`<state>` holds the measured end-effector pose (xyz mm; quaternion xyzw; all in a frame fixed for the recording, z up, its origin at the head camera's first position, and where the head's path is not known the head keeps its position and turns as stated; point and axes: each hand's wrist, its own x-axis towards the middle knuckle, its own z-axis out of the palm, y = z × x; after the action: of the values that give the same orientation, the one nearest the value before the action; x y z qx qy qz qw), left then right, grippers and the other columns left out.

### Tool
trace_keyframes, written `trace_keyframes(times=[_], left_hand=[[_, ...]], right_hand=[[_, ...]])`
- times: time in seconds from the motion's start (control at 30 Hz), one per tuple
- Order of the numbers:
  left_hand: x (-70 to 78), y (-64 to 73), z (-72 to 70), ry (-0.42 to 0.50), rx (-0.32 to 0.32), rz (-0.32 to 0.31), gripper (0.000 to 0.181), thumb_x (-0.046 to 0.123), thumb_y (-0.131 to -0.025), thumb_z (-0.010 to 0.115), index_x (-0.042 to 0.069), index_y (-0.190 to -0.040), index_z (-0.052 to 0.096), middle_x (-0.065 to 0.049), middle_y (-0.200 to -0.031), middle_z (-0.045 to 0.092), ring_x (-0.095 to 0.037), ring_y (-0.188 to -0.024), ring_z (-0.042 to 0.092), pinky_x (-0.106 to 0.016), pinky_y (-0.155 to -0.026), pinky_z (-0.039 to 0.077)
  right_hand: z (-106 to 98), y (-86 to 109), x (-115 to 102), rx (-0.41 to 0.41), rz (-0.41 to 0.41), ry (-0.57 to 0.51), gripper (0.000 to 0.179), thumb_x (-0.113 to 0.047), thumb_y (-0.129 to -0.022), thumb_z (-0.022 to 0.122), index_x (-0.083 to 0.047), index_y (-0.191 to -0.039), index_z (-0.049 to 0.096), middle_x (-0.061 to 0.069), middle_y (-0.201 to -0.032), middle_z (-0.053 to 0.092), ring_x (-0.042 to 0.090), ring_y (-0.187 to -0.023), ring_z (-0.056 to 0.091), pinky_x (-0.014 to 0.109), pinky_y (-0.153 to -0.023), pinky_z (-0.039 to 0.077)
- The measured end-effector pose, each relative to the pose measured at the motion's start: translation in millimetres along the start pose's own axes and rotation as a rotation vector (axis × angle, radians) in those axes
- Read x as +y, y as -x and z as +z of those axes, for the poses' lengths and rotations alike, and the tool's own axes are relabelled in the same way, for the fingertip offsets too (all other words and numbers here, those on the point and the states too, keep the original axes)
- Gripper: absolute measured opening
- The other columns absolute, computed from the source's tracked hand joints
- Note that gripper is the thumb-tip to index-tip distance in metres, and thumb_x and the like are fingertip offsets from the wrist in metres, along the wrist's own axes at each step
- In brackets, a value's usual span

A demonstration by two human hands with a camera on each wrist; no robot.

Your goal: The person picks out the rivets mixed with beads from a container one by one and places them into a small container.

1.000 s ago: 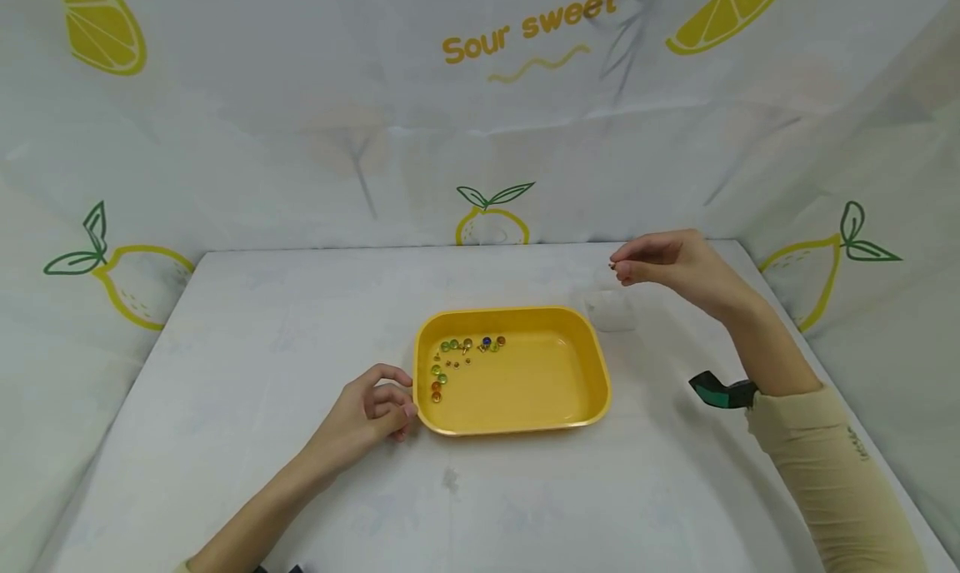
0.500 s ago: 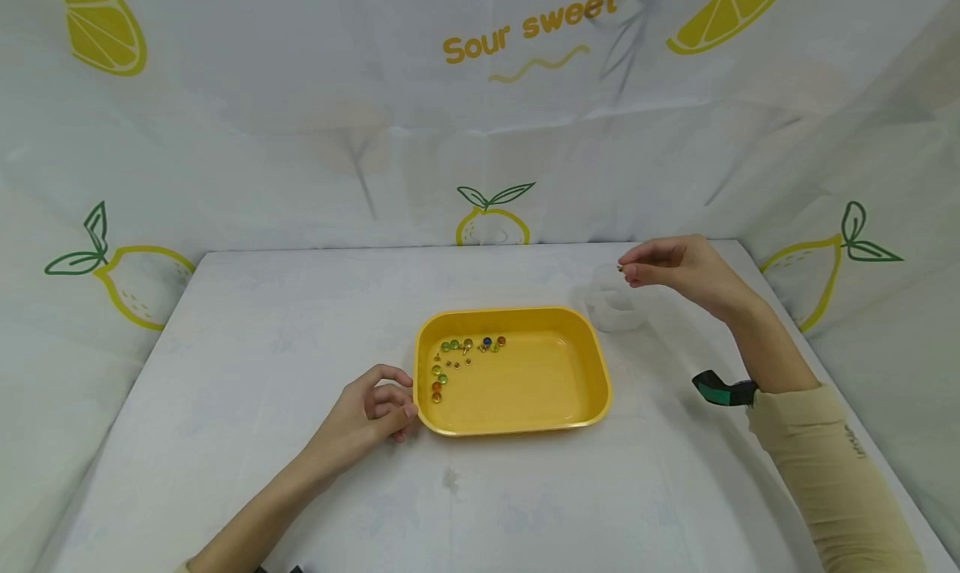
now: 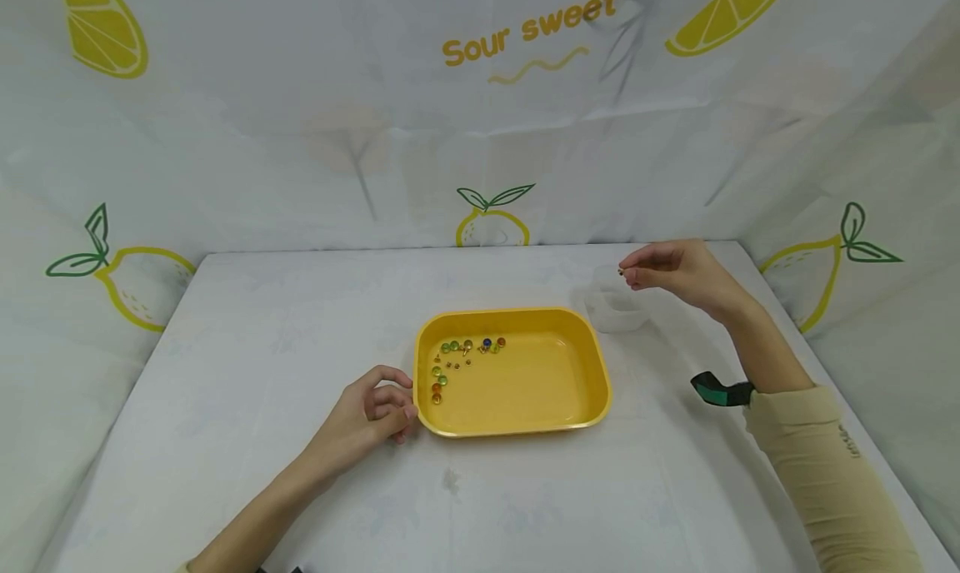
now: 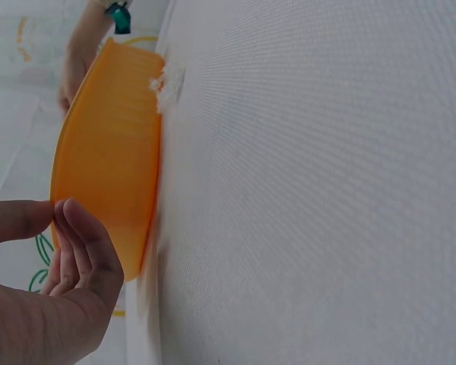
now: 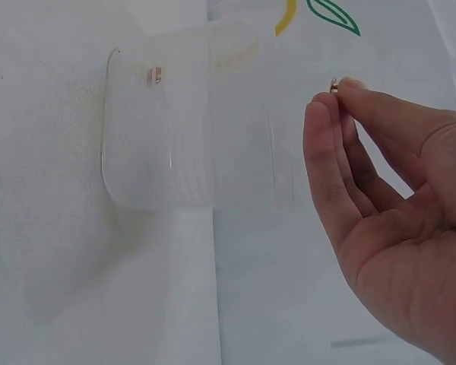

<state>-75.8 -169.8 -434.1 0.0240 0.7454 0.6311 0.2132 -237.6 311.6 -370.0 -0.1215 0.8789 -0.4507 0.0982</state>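
At the near left corner of the yellow tray (image 3: 525, 415), my left hand (image 3: 378, 406) holds the rim, with thumb and fingertips close together on it in the left wrist view. My right hand (image 3: 678, 275) pinches a small gold-coloured metal stud (image 5: 334, 86) between thumb and fingertips. It is raised beside and above a clear plastic box (image 3: 617, 313), standing right of the tray. Inside that box a similar small gold piece (image 5: 154, 76) shows. Glass beads (image 3: 454, 346) in green, amber and blue lie along the tray's left and far sides, with several tiny gold pieces (image 3: 457, 366) among them.
A white cloth covers the table (image 3: 300, 323), and a lemon-printed white backdrop (image 3: 315, 123) rises at the back and sides. A dark and green wrist strap (image 3: 723, 390) hangs from my right wrist. The clear box stands close to the tray's far right corner.
My right hand has moved slightly right and down with the stud still pinched, and the clear box's rim shows more plainly. Left hand and tray have stayed put.
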Motion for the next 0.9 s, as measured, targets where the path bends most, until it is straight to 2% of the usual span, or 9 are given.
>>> trace_keyframes(times=[0.1, 0.37, 0.57, 0.9], left_hand=[[-0.6, 0.0, 0.0, 0.000, 0.001, 0.000, 0.042, 0.008, -0.099, 0.072, 0.000, -0.133, 0.049, -0.016, -0.102, 0.073, -0.018, -0.080, 0.069, -0.028, -0.074, 0.063], [-1.0, 0.1, 0.5, 0.004, -0.005, 0.006, 0.042, 0.009, -0.099, 0.072, 0.000, -0.133, 0.049, -0.016, -0.102, 0.072, -0.018, -0.080, 0.068, -0.028, -0.074, 0.063], [-1.6, 0.3, 0.1, 0.002, -0.004, 0.005, 0.042, 0.009, -0.099, 0.072, -0.001, -0.133, 0.048, -0.016, -0.102, 0.072, -0.018, -0.079, 0.068, -0.028, -0.074, 0.063], [-1.6, 0.0, 0.2, 0.004, -0.006, 0.012, 0.042, 0.008, -0.099, 0.071, -0.001, -0.133, 0.048, -0.017, -0.103, 0.072, -0.018, -0.080, 0.068, -0.028, -0.074, 0.063]], right_hand=[[-1.0, -0.8, 3.0, -0.013, -0.022, 0.022, 0.031, -0.016, -0.105, 0.071, 0.004, -0.129, 0.071, -0.012, -0.103, 0.079, 0.011, -0.095, 0.078, 0.015, -0.087, 0.062], [-0.6, -0.1, 4.0, -0.009, -0.003, 0.029, 0.032, -0.017, -0.105, 0.071, 0.003, -0.130, 0.072, -0.017, -0.102, 0.078, 0.009, -0.094, 0.078, 0.014, -0.087, 0.061], [-0.1, 0.0, 3.5, -0.013, -0.017, 0.018, 0.031, -0.014, -0.105, 0.071, 0.005, -0.129, 0.071, -0.014, -0.102, 0.078, 0.009, -0.093, 0.077, 0.017, -0.087, 0.063], [-0.2, -1.0, 2.9, 0.008, -0.004, 0.060, 0.030, -0.015, -0.105, 0.071, 0.002, -0.129, 0.073, 0.001, -0.109, 0.080, 0.011, -0.093, 0.077, 0.015, -0.086, 0.062]])
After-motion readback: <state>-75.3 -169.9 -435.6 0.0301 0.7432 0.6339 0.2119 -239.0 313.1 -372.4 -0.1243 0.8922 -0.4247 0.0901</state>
